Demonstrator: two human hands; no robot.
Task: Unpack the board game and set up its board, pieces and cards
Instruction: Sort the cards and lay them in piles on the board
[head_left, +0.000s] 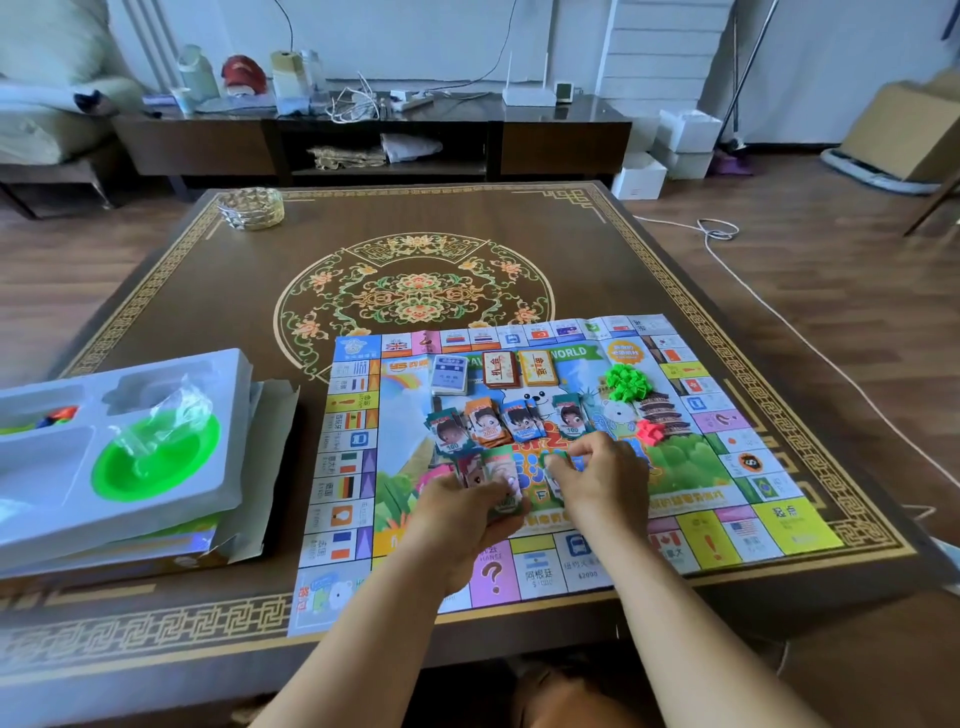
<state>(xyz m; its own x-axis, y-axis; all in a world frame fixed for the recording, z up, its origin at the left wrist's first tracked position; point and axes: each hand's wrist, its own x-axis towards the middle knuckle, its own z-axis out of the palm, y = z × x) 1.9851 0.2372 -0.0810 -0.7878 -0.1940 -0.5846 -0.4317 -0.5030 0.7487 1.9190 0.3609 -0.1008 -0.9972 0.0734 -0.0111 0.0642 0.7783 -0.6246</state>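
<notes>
On the paper board (545, 467), both hands are sorting play money into piles.

Left hand (467, 514) is gripping a thin stack of notes (501, 483); right hand (597, 478) is pinching one green note just beside it, near the board's middle. Four money piles (511, 423) are lying above, card decks (493, 370) beyond them. Notes are looking light, limp and slippery, so pinching them by a short edge seems safest; the board creases easily.
</notes>
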